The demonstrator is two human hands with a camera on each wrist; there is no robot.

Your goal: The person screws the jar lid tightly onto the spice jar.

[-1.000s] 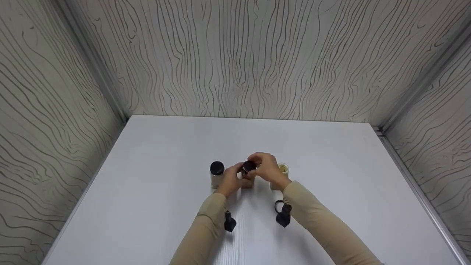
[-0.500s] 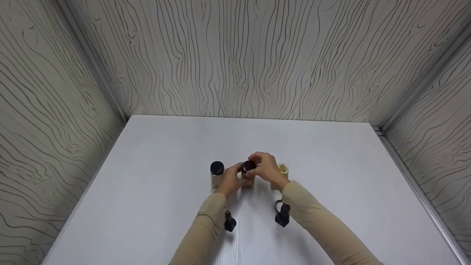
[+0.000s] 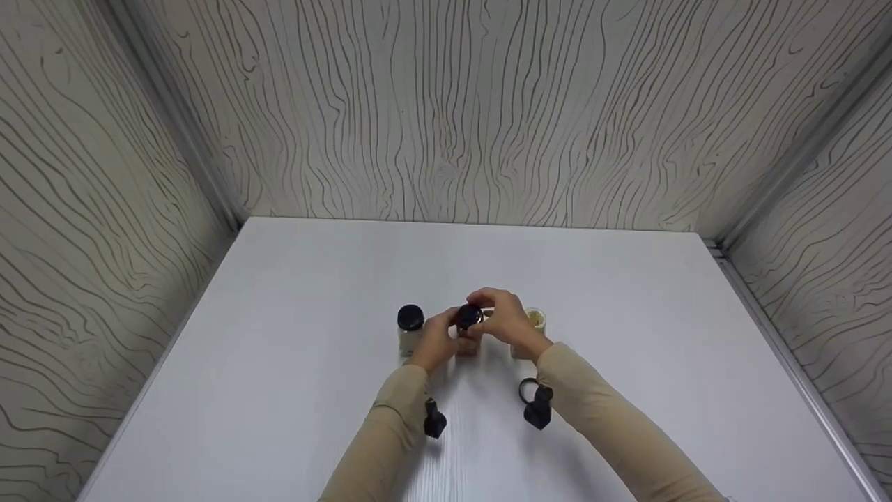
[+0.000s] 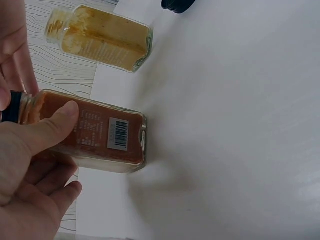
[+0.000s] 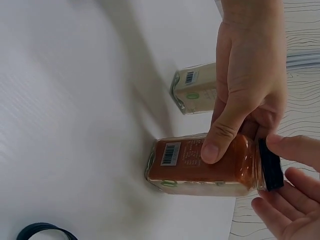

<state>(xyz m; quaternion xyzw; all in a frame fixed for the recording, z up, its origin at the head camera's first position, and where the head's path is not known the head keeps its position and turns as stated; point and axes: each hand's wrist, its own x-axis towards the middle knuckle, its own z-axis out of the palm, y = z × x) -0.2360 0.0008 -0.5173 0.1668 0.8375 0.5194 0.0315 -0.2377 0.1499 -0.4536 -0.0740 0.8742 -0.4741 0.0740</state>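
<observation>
My left hand [image 3: 435, 341] grips the glass body of a spice jar [image 5: 200, 159] filled with reddish-brown powder, its thumb lying over the printed side. My right hand [image 3: 507, 321] pinches the black lid [image 5: 271, 165] at this jar's mouth between thumb and fingers. Threaded glass of the neck shows just below the lid. The jar stands in the middle of a row of three. To its right is an uncapped jar [image 4: 105, 37] of yellow powder. On the left stands a jar of pale powder [image 5: 197, 89] with its black lid [image 3: 410, 318] on.
A loose black lid [image 3: 527, 390] lies on the white table [image 3: 313, 390] near my right wrist, partly hidden. Black wrist-worn devices [image 3: 435, 420] hang under both sleeves. Wood-patterned panels [image 3: 446, 111] rise behind the table and at both sides.
Both hands stay at the middle jar. My right wrist turns very slightly at the lid; the left hand and the other jars hold their places.
</observation>
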